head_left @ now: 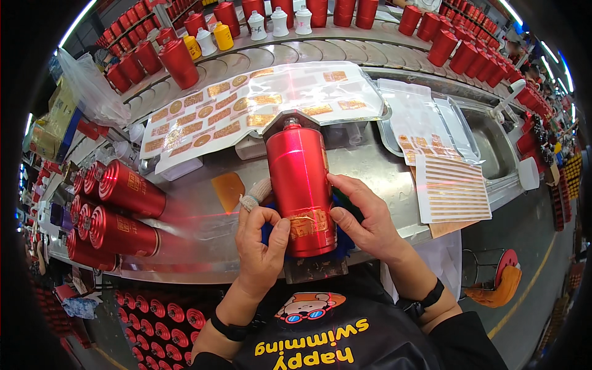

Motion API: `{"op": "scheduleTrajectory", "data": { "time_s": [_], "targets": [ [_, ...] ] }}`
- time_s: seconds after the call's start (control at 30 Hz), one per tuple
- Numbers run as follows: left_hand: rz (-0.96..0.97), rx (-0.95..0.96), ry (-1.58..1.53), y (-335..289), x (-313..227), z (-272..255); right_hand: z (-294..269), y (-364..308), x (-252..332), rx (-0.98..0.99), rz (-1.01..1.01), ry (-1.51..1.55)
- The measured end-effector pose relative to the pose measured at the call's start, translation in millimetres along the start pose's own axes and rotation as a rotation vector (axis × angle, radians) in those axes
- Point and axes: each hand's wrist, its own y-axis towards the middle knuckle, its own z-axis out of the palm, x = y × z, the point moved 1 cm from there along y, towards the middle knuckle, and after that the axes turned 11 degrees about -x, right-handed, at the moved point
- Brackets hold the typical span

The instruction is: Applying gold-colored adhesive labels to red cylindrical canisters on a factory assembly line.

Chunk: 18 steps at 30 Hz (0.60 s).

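The steel table carries the work, with a slatted conveyor behind it. A large decal sheet spans the rear of the table; rows of gold pieces remain on it. A smaller decal sheet lies to its right, its gold pieces grouped at the near end. A striped sheet overlaps that end.

The red bottle under attention lies between the two hands, neck pointing away from the person and base toward the body. At left, a group of finished-looking bottles rests on its side; at least one shows a square gold mark and a gold band.

Right hand: thumb and forefinger stand apart, their tips against the bottle's right side. Left hand: thumb and forefinger are bent close together at the lower left side; whether they pinch anything cannot be determined. A white cover sits on one left finger.

A gold label is in place near the base. Assessment: this bottle appears partly complete; smoothing may remain, and no gold band is visible on it.
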Motion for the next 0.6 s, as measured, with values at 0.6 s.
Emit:
{"op": "scheduleTrajectory", "data": {
  "time_s": [0.6],
  "targets": [
    [-0.015,0.007,0.014,-0.2,0.0,0.2,0.0,-0.7,-2.4,-0.009,-0.004,0.002]
  ]
}}
